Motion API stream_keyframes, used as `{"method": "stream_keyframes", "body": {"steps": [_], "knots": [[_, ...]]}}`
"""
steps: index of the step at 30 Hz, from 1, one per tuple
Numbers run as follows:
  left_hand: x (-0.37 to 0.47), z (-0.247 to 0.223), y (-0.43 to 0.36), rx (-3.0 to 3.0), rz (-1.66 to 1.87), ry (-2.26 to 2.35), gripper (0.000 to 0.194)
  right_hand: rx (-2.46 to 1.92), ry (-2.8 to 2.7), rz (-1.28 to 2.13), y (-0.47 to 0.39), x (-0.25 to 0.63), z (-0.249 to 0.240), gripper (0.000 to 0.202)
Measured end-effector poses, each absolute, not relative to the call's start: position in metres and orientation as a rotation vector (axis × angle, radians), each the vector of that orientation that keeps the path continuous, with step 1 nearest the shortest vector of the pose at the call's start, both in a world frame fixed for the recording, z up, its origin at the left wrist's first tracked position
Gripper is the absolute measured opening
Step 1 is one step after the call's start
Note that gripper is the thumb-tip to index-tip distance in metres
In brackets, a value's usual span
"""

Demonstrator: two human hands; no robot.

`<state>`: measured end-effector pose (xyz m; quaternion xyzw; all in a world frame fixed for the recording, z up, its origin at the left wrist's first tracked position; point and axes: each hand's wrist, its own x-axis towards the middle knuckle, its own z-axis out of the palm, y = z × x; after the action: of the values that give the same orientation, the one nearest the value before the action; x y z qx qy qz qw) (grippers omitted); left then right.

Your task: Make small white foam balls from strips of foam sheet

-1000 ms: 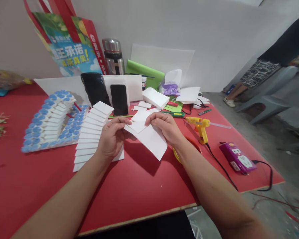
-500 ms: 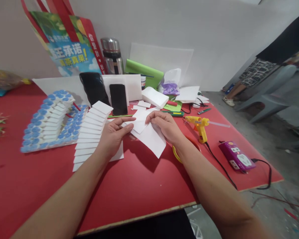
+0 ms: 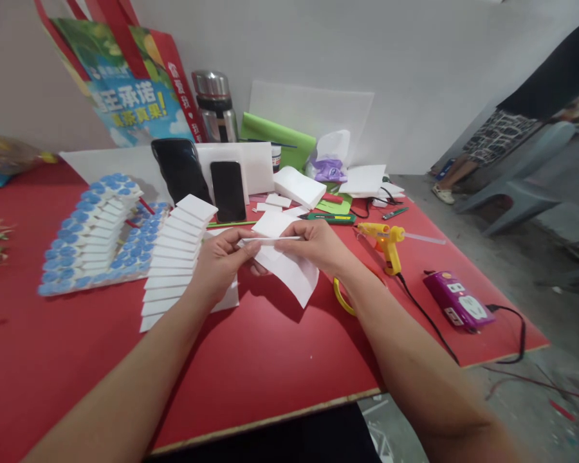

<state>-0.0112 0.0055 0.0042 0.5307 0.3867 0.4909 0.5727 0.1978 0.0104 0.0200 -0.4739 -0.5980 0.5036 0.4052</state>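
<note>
Between my hands, above the red table, is a sheet of white paper with a small white foam board piece along its top edge. My left hand pinches the left end, thumb in front and fingers behind. At the other end my right hand grips with thumb and index finger. The paper's lower part hangs down, slightly curved. Beside my left forearm lies a fanned stack of white foam board steps. Left of that sits a stepped model covered in blue-and-white round pieces.
A yellow glue gun, a purple power socket and a yellow tape roll lie to the right. Two phones lean at the back near a steel flask. A green cutter lies behind my right hand. A person stands far right.
The white foam board piece has tilted so its edge faces me. My right hand has shifted slightly lower and grips its right end; the paper still hangs below.
</note>
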Motion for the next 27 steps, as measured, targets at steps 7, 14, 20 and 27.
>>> {"method": "stream_keyframes", "body": {"steps": [7,14,20,27], "knots": [[-0.013,0.007,0.006,1.146,1.155,0.811,0.023,-0.994,-1.380,1.464,0.013,0.205,0.017,0.030],[-0.012,0.009,0.007,1.013,1.241,0.763,0.008,-0.908,-1.311,1.563,0.011,0.206,0.021,0.021],[-0.013,0.010,0.005,1.022,1.205,0.786,0.013,-0.962,-1.335,1.557,0.010,0.206,0.022,0.020],[-0.015,0.009,0.010,1.214,1.120,0.955,0.037,-1.062,-1.501,1.293,0.015,0.218,0.027,0.026]]}}
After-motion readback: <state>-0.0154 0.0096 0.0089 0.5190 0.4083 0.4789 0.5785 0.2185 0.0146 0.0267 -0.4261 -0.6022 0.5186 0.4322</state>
